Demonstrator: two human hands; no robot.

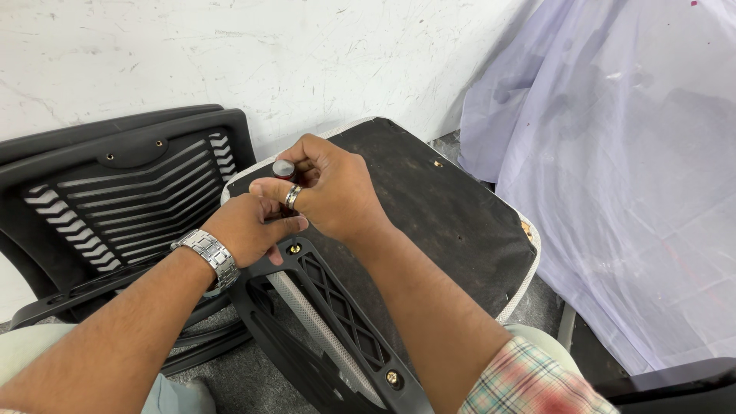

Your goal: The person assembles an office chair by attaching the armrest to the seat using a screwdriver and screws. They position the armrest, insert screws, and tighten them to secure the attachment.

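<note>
Head view: dark tool handle [284, 169] with a rounded grey cap, upright, pinched at its top by the right hand [331, 192], fingers curled tight around it, silver ring on one finger. Just below that grip, left hand [249, 230] closed on the lower part of the same handle, thumb pressed against it; tool tip hidden behind the fingers. Directly under both hands, black plastic armrest bracket [337, 307] with lattice cut-outs and brass screws [294, 248], lying on the upturned seat underside [437, 207], dark and worn, edged in white. Metal wristwatch [207, 254] on the left wrist. Left of the grip, black slatted chair back [130, 192]. Far right, pale lilac cloth [613, 176] against the wall.
</note>
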